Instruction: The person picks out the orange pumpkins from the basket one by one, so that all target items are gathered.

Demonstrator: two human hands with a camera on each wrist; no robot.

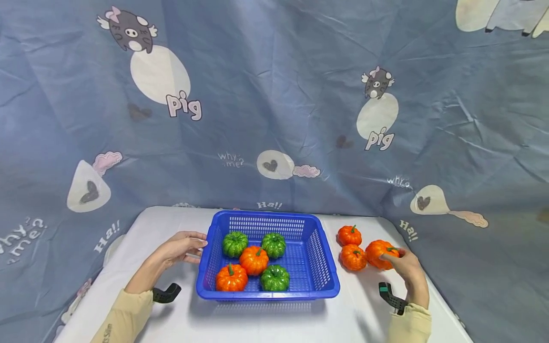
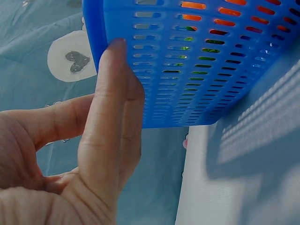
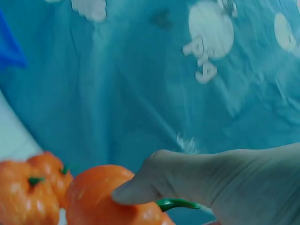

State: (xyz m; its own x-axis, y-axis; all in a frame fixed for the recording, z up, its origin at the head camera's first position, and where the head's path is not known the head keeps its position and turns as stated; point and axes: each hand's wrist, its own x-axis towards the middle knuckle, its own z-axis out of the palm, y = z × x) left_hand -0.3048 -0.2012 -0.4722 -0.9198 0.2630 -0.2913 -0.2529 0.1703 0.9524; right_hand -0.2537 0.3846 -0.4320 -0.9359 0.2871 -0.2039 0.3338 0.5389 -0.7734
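Observation:
At the right side of the table my right hand grips an orange toy pumpkin, thumb across its near side and fingers at the far side. Its green stem sticks out beside the thumb in the right wrist view. Two more orange pumpkins sit just left of it. My left hand touches the left rim of a blue plastic basket, fingers fairly straight against the outer wall. Inside the basket lie three green pumpkins and two orange ones, mostly toward its left half.
A white table carries everything. Behind it hangs a blue cloth with pig prints, meeting the table's back edge. A black wrist mount sits on the left wrist, another mount on the right.

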